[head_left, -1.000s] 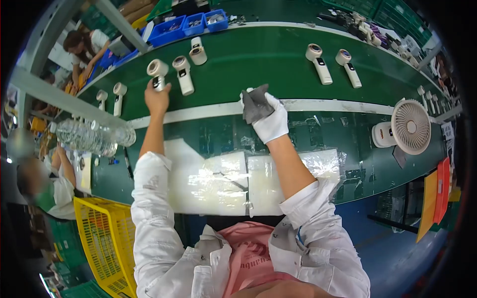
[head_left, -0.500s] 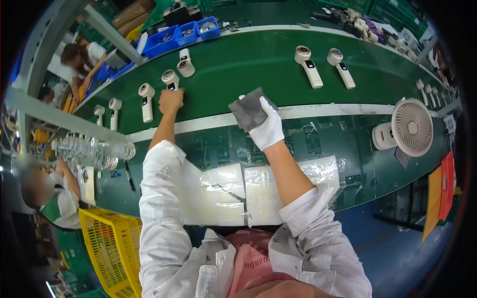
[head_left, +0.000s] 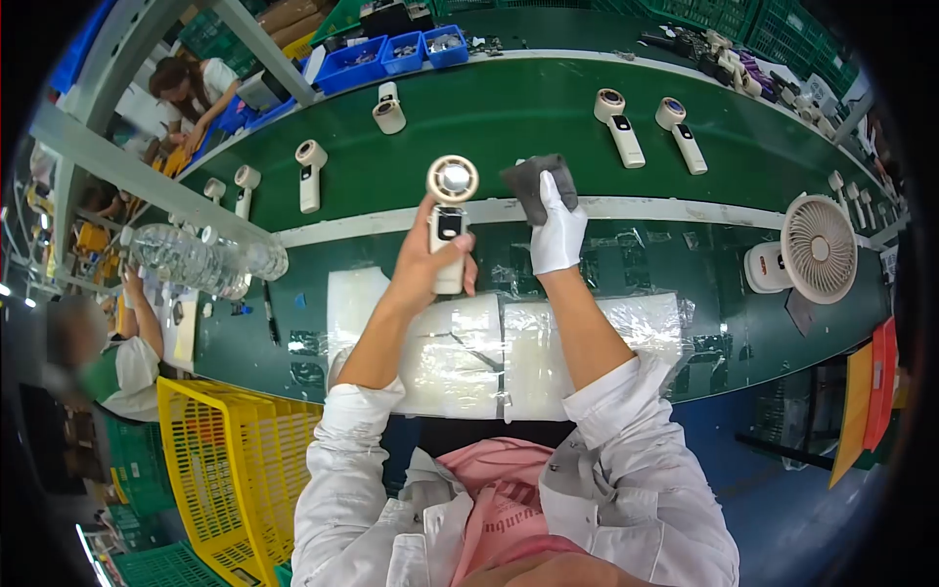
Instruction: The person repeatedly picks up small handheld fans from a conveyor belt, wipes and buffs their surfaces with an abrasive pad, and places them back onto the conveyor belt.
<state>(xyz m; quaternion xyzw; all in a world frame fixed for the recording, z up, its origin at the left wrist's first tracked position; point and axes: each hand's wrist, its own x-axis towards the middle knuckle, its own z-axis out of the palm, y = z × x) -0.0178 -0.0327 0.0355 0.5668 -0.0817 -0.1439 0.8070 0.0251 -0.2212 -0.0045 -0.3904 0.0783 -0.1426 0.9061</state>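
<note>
My bare left hand (head_left: 431, 256) is wrapped round the handle of a white handheld fan (head_left: 449, 225), its round head up and its dark display facing me. The fan is held above the near edge of the green belt, over the worktable. In my right hand (head_left: 558, 235), which wears a white glove, a dark grey cloth (head_left: 536, 186) is gripped between thumb and fingers. Cloth and fan are apart. Below both hands lie white foam pads (head_left: 445, 362) under clear plastic film on the table.
More handheld fans lie on the green belt (head_left: 509, 117), at left and right. A desk fan (head_left: 818, 249) stands at right, water bottles (head_left: 191, 259) at left. Blue bins (head_left: 352, 67) line the far side. A yellow crate (head_left: 220, 470) is at lower left. Two people are at the left.
My left hand has lifted a handheld fan off the belt and brought it right and towards me. My right hand with the cloth has shifted slightly right. The view has shifted a little.
</note>
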